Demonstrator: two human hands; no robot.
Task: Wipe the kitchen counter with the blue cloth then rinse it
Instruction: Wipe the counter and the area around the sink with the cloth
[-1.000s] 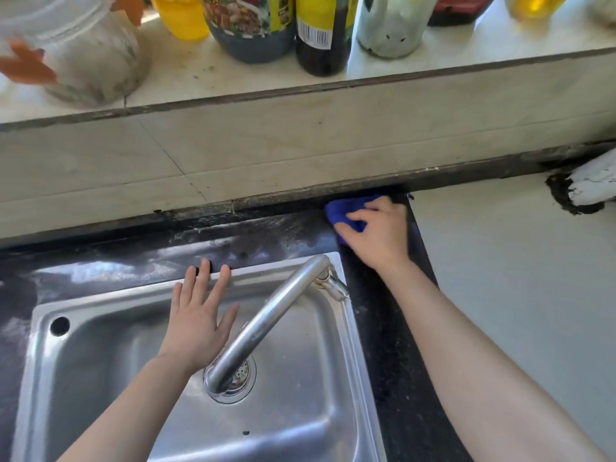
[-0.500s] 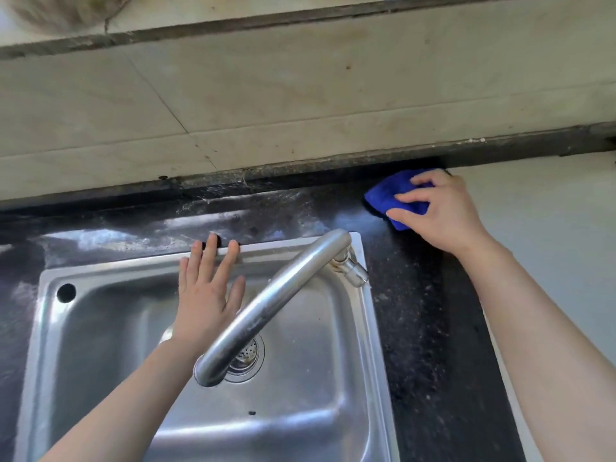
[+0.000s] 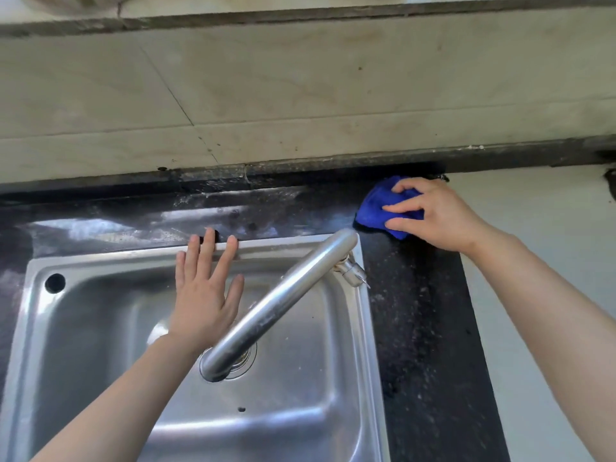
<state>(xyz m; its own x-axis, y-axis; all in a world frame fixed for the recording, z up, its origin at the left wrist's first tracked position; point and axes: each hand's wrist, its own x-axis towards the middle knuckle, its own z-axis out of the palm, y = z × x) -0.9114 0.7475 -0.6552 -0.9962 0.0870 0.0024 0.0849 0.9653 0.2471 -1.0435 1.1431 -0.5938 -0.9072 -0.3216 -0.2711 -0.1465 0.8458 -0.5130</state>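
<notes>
At the upper right of the frame, the blue cloth [image 3: 375, 208] is bunched up and held down on the black counter [image 3: 423, 328] by the right hand [image 3: 440, 218]. It is pushed into the back corner, just under the wall [image 3: 266, 95], most likely because dirt gathers there. Curled fingers [image 3: 398, 207] are pressed over the cloth so that it can be gripped and rubbed hard. Near the middle, the left hand [image 3: 203, 295] is laid flat with straight fingers, and nothing is held in it. Its fingertips seem to be rested on the back rim of the sink [image 3: 83, 345], perhaps so the body is steadied. The tap [image 3: 283, 305] is turned out over the sink and no water is seen, so rinsing is not yet begun
</notes>
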